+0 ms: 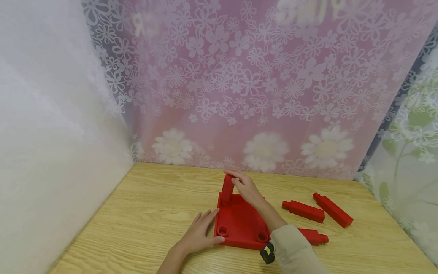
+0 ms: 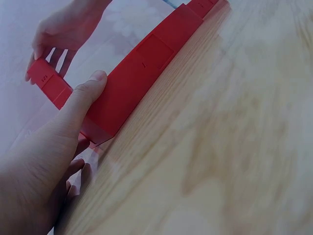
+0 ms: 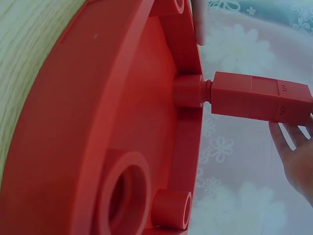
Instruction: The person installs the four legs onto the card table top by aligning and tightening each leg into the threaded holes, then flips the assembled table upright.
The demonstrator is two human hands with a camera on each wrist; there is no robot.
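An upturned red toy tabletop (image 1: 239, 217) with raised walls and round corner sockets (image 1: 222, 231) lies in front of me. A red square table leg (image 1: 227, 189) stands in its back left socket, its narrow neck partly showing at the socket mouth in the right wrist view. My right hand (image 1: 247, 187) grips the leg's upper end with fingers over the top. At the tabletop's front left corner, my left hand (image 1: 198, 234) holds it, thumb on the front wall (image 2: 142, 73) and fingers along the left side. My right forearm covers the back right corner.
To the right lie three more red legs: one near the middle (image 1: 304, 211), one farther right (image 1: 332, 210) and one partly behind my sleeve (image 1: 313, 236). A black wrist device (image 1: 267, 253) sits by my right cuff. Flowered curtains (image 1: 239, 95) hang behind the wooden table (image 1: 154, 213).
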